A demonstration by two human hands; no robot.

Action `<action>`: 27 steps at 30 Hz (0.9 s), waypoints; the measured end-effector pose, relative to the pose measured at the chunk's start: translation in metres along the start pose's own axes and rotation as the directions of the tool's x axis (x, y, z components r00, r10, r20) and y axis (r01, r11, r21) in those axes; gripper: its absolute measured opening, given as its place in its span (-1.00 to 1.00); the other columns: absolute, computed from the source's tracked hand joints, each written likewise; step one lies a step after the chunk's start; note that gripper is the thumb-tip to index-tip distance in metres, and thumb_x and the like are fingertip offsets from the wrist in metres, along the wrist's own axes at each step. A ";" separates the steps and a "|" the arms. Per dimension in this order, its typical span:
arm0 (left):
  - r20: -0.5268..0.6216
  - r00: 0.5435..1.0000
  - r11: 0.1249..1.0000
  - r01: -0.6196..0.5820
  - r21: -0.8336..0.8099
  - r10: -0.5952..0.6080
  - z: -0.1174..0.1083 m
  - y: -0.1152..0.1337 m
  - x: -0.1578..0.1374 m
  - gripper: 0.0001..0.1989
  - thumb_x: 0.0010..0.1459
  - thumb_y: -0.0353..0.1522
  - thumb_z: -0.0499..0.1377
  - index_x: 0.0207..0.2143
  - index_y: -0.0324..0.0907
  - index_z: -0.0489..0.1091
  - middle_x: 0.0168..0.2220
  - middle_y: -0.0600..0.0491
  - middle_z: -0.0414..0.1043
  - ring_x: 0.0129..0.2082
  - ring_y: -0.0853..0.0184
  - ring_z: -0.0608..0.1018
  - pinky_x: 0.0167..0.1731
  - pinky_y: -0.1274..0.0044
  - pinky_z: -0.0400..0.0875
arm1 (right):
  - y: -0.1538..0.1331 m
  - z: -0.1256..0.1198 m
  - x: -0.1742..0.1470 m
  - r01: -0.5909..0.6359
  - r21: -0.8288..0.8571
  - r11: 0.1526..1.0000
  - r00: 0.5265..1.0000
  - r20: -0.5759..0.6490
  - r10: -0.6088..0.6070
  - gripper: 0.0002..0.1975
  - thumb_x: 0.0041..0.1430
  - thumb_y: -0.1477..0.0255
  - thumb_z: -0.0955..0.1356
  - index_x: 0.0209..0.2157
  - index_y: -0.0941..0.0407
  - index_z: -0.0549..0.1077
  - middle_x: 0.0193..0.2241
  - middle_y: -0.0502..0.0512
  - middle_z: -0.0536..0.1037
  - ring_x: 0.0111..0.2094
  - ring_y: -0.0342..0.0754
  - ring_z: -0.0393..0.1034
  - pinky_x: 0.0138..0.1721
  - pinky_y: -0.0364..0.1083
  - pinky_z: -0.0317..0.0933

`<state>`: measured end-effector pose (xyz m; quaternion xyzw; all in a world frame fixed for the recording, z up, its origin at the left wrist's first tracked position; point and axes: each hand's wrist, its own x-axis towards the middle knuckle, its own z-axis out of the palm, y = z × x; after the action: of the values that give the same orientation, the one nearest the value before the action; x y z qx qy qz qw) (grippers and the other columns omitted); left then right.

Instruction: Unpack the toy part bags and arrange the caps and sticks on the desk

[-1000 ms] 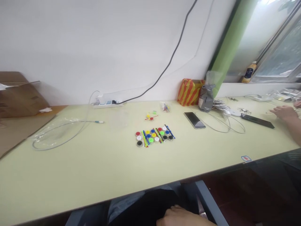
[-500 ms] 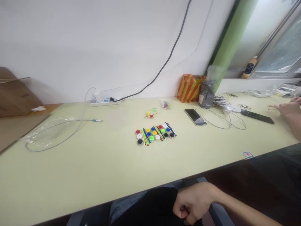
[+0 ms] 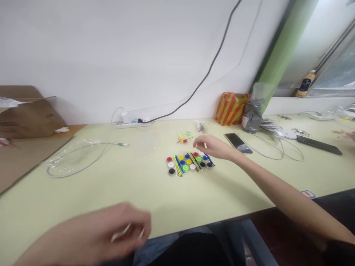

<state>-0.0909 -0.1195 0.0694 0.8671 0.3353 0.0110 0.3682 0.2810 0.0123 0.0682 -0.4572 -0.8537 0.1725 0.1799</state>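
Observation:
My right hand (image 3: 209,146) reaches over the table with its fingers loosely bent downward, apart from one another and with nothing visible in them. Just left of its fingertips lie a yellow piece (image 3: 181,139) and a thin red stick with a red disc (image 3: 185,141). Below that hand sits a block of small round discs in red, white, black, yellow, blue and green (image 3: 189,162), with bundles of thin coloured plastic sticks (image 3: 178,165) between them. My left hand (image 3: 111,229), blurred, hovers at the table's near edge, fingers loosely curved with gaps showing, no object visible in it.
A small clear bag of coloured pieces (image 3: 202,127) lies behind. To the right are a phone (image 3: 238,143), cables, a striped bag (image 3: 230,109) and a dark tablet-like slab (image 3: 318,145). Leftward are a white cable (image 3: 80,147) and a cardboard box (image 3: 30,118). Another person's hand shows far right.
My right hand has risen from my lap and stretched forward over the discs, its closed fingers loosening. My left hand has entered at lower left. The view has shifted slightly left.

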 end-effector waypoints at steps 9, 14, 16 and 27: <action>-0.638 0.770 0.956 -0.177 -0.234 -0.014 -0.073 -0.038 0.161 -0.75 0.24 -0.17 0.17 -0.32 -0.19 0.39 -0.58 0.17 0.21 -0.57 0.45 0.23 -0.55 0.59 0.11 | 0.048 0.056 0.105 -0.040 -0.321 0.946 0.996 -0.092 0.011 -0.81 0.29 0.57 0.36 -0.21 0.24 0.66 -0.17 0.33 0.57 0.01 0.13 0.33 -0.01 -0.01 0.10; -0.838 0.545 0.981 -0.151 -0.120 -0.019 -0.064 -0.072 0.186 -0.79 0.21 -0.25 0.15 -0.39 -0.20 0.37 -0.57 0.17 0.25 -0.55 0.45 0.25 -0.51 0.57 0.14 | 0.040 0.046 0.098 -0.036 -0.266 0.963 0.987 -0.158 -0.007 -0.83 0.30 0.52 0.37 -0.23 0.20 0.65 -0.19 0.27 0.61 -0.04 0.10 0.36 -0.02 -0.01 0.13; -0.872 0.488 0.987 -0.128 -0.101 -0.026 -0.057 -0.076 0.191 -0.77 0.23 -0.26 0.14 -0.43 -0.21 0.36 -0.52 0.13 0.30 -0.49 0.42 0.32 -0.44 0.56 0.21 | 0.033 0.046 0.090 -0.024 -0.091 0.996 0.960 -0.280 -0.003 -0.82 0.33 0.46 0.35 -0.20 0.19 0.62 -0.20 0.23 0.63 -0.09 0.05 0.41 -0.02 -0.02 0.17; -0.701 0.693 0.974 -0.225 0.017 0.172 -0.020 -0.044 0.181 -0.77 0.36 -0.23 0.12 -0.06 -0.16 0.43 -0.12 0.00 0.50 -0.14 0.29 0.51 -0.16 0.47 0.39 | -0.015 0.073 0.030 0.213 0.658 0.722 0.949 -0.316 0.009 -0.68 0.22 0.14 0.43 -0.26 0.12 0.40 -0.33 0.06 0.58 -0.28 -0.06 0.48 -0.27 -0.11 0.20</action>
<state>0.0187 0.0221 0.0142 0.8162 0.3530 0.3884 0.2414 0.2210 0.0198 0.0160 -0.3309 -0.7166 0.3938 0.4710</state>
